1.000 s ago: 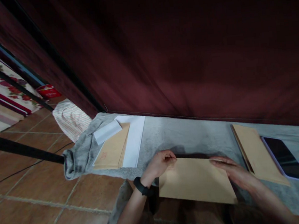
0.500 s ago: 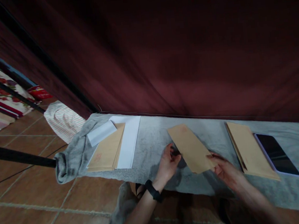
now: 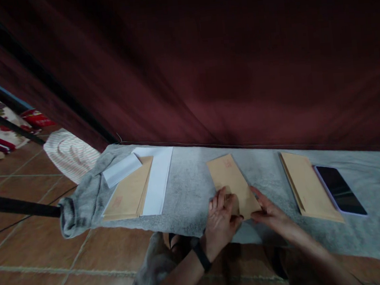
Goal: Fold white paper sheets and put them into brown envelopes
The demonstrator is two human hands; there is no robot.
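A brown paper envelope [image 3: 228, 170] with a faint red print near its top lies slanted in front of me on the grey cloth. My left hand [image 3: 219, 219], a dark band at its wrist, rests on the envelope's lower left part with its fingers stretched over the paper and its thumb by the bottom edge. At the lower right corner, my right hand [image 3: 265, 211] pinches the envelope between thumb and fingers. Whether anything is inside the envelope cannot be seen.
Left of my hands lie several brown envelopes [image 3: 128, 192], a folded white paper [image 3: 122, 169] and white sheets [image 3: 158, 180]. More brown envelopes [image 3: 310, 185] and a phone [image 3: 342, 191] are on the right. A dark red curtain [image 3: 205, 92] hangs behind the grey cloth [image 3: 190, 182].
The envelope has come down flat onto the cloth. My left hand has moved from beside it onto its lower part, while my right hand keeps hold of the corner.
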